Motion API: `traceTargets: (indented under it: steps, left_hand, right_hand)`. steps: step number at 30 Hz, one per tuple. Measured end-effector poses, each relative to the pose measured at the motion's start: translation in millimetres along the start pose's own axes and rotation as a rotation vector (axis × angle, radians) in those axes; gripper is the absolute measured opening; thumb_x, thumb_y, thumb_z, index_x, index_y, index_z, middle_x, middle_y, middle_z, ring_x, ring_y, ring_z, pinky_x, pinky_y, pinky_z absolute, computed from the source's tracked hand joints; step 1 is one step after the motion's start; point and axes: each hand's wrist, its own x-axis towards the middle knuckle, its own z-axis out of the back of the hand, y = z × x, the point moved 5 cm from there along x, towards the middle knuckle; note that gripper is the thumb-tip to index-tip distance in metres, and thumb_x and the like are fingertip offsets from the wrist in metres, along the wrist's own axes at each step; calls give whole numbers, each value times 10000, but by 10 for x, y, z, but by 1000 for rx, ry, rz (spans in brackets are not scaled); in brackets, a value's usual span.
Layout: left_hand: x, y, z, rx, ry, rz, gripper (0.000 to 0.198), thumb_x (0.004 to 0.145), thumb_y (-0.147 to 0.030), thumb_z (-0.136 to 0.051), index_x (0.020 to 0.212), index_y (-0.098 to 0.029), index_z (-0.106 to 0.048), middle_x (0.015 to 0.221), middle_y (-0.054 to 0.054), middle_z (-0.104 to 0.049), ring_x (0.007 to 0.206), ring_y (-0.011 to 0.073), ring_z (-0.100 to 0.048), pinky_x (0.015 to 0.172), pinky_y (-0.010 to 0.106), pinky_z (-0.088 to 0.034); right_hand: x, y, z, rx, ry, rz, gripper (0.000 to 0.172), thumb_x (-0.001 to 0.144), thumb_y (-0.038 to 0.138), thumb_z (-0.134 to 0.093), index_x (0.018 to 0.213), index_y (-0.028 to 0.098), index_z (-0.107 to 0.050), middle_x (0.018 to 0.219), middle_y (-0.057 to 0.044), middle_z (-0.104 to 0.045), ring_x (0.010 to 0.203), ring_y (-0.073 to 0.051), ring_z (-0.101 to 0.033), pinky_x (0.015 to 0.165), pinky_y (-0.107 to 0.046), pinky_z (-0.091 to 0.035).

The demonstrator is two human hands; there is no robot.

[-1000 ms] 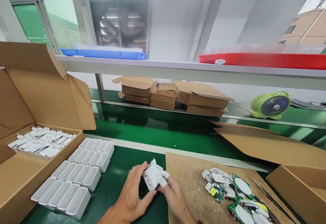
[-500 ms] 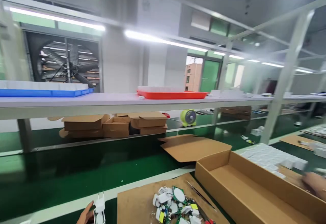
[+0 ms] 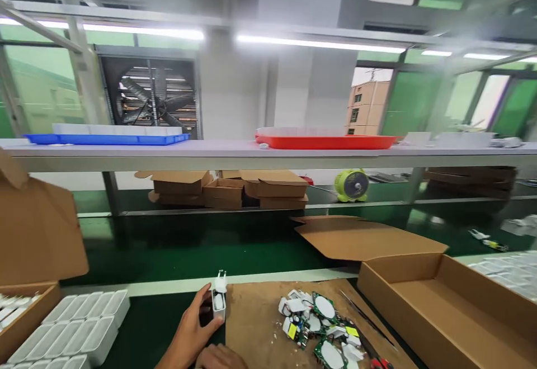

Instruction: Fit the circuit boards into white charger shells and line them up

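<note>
Green table (image 3: 155, 308) bears brown sheet (image 3: 251, 332) with circuit boards (image 3: 324, 306); at sheet's left edge, left hand (image 3: 189, 324) pinches white plug casing (image 3: 218, 301); right hand (image 3: 221, 357) curled, contents unclear.

We see smooth white plastic on the plug casing (image 3: 218, 304) and the rows of housings (image 3: 99, 336). Our desk (image 3: 176, 251) is glossy dark green, catching soft reflections, while the brown sheet (image 3: 249, 324) looks matt and scuffed. We find matt cardboard in the right-hand box (image 3: 396, 313), smooth plastic in the red tray (image 3: 331, 143) and blue tray (image 3: 109, 139).
</note>
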Motion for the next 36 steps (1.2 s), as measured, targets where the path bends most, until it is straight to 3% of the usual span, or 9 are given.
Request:
traceTargets:
  steps: [2,5,8,11,14,23,29,33,36]
  left_hand:
    - [6,-89,30,34,-56,-39,735,784,-410,-754,1455,-167,-580,1363,189,-745,1285,376,-717,1120,569,-573]
    - [-20,-271,142,81,-113,-99,765,795,-289,-740,1520,-186,-518,1387,161,-693,1336,351,-660,1177,574,-512]
    - [-85,-518,291,150,-164,-196,784,850,-186,-695,1591,-234,-443,1389,134,-650,1362,323,-615,1184,568,-504]
    - [-167,-736,356,199,-174,-261,824,870,-93,-652,1626,-281,-385,1375,129,-636,1269,301,-654,1085,546,-586]
    - [-234,-858,348,201,-176,-274,819,889,-72,-622,1631,-300,-360,1377,134,-630,1219,296,-671,1040,544,-613]
    - [-265,-963,324,258,-161,-406,802,940,-61,-545,1659,-304,-287,1432,149,-618,1290,298,-614,1063,535,-605]
    - [-260,-986,329,250,-177,-436,788,932,-48,-540,1649,-298,-327,1439,138,-647,1301,297,-614,1086,555,-589]
    - [-263,-982,351,222,-182,-374,723,956,-126,-620,1607,-309,-365,1446,133,-657,1294,293,-660,1087,529,-593]
    - [-293,-932,353,105,-199,-305,737,947,-245,-708,1583,-288,-339,1435,131,-670,1330,299,-674,1116,497,-578]
  right_hand:
    - [-21,18,-110,14,-26,47,385,1090,494,-581,831,223,-669,745,1,-698,576,-139,-590,534,-257,-504]
    - [-71,44,-27,20,-86,86,403,1065,469,-528,735,256,-620,755,-37,-736,608,-193,-637,527,-293,-493]
    - [-87,30,241,52,-185,-71,215,1058,345,-486,1014,259,-679,921,-68,-761,706,-230,-702,634,-328,-576]
    - [-97,-20,467,168,-297,-334,292,1066,325,-492,1339,274,-583,1127,-86,-752,892,-249,-753,820,-365,-634]
    - [-115,-44,503,243,-324,-481,325,1089,363,-485,1400,289,-548,1212,-98,-751,1023,-271,-756,942,-417,-628]
    - [-165,-74,399,268,-325,-488,361,1110,426,-480,1440,292,-540,1259,-107,-758,1102,-283,-753,1011,-438,-614]
    - [-164,-67,372,331,-332,-486,406,1127,481,-431,1462,275,-533,1287,-122,-746,1133,-278,-743,1010,-429,-610]
    - [-169,-167,329,493,-308,-653,450,1100,596,-450,1399,286,-582,1316,-112,-750,1194,-292,-731,1080,-460,-584]
    - [-147,-269,321,675,-275,-780,576,1084,692,-376,1382,251,-597,1357,-147,-740,1224,-309,-733,1086,-479,-588]
